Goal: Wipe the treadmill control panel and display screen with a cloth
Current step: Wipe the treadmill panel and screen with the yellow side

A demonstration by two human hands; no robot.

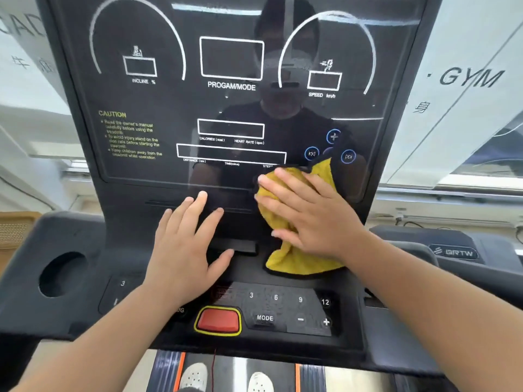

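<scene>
As the wipe stands now, step in hand: the lower right corner of the glossy black display screen (232, 108) is being rubbed, just under its cluster of round blue-ringed buttons (334, 137); I judge the task part-way.
Cloth: a plush yellow cloth with a dark hem (285, 264), bunched, lies across the bottom edge of the glass and spills onto the matte black ledge below; one corner pokes up beside the buttons.
Right hand: the right hand (308, 213) lies flat on top of the cloth, forearm coming in from the lower right, pressing it to the surface.
Right fingers: its fingers (271, 182) are straight and fanned wide, pointing up and left; they pin the cloth and do not curl round it.
Left hand: the left hand (186, 247) is spread over the matte ledge left of the cloth, apart from it and holding nothing; whether it bears weight or only skims the surface is hard to tell from this angle.
Left fingers: these fingers (198, 202) are straight and splayed, tips at the lower rim of the glass.
Next move: probably a sweep across the rest of the glass, then down to the dark keypad panel with numbered keys (283, 304); that calls for even, flat pressure and a light touch near the red stop button with a yellow surround (218, 319).
</scene>
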